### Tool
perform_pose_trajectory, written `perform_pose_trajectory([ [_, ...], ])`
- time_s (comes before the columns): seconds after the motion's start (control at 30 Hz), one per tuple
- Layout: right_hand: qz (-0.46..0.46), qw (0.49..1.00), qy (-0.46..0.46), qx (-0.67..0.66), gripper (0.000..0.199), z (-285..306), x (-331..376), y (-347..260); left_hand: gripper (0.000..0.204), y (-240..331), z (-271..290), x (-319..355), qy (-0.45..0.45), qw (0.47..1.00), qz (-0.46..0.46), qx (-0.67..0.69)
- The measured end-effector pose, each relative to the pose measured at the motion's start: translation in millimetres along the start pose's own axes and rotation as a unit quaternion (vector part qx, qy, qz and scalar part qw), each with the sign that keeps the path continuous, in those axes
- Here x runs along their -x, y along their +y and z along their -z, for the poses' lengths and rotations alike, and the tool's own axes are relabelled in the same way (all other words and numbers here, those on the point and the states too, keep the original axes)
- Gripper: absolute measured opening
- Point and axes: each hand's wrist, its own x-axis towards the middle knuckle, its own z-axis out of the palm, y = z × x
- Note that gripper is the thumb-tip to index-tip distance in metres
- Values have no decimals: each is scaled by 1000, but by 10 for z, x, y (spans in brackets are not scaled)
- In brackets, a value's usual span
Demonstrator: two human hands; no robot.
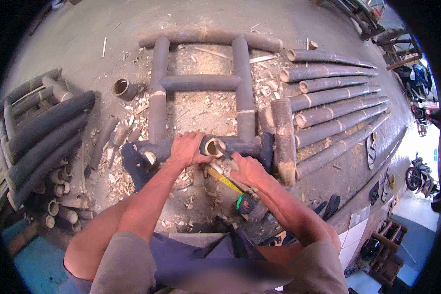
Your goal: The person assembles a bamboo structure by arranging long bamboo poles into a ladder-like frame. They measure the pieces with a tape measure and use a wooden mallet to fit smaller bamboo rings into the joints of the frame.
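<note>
My left hand [187, 148] is wrapped around a short dark bamboo piece [222, 144], whose pale cut end faces me. It is held against the near crossbar of a bamboo frame [201, 82] lying on the ground. My right hand [249, 170] is closed on a thin, blade-like tool [226, 154], its tip at the rim of the piece's open end. Most of the tool's handle is hidden by my fingers. Just below my hands lies a tape measure [245, 203] with its yellow tape pulled out toward the bamboo.
Several bamboo poles [338, 93] lie side by side on the right, near a thick upright-lying bamboo length [284, 139]. Stacked dark bamboo frames [49, 132] stand at left above cut pieces [59, 210]. Shavings [201, 115] litter the floor; sandals [331, 207] lie at lower right.
</note>
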Motion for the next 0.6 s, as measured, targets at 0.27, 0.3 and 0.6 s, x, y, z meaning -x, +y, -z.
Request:
perform_pose_trajectory([
  [0.27, -99, 964, 78, -233, 41, -669, 142, -491, 94, -63, -224, 37, 77, 997, -19, -16],
  [0.3, -113, 939, 109, -306, 35, -712, 56, -662, 88, -100, -240, 29, 76, 997, -19, 13],
  [0.6, -177, 693, 116, -689, 23, -488, -386, -1124, 65, -150, -171, 46, 80, 995, -17, 55],
])
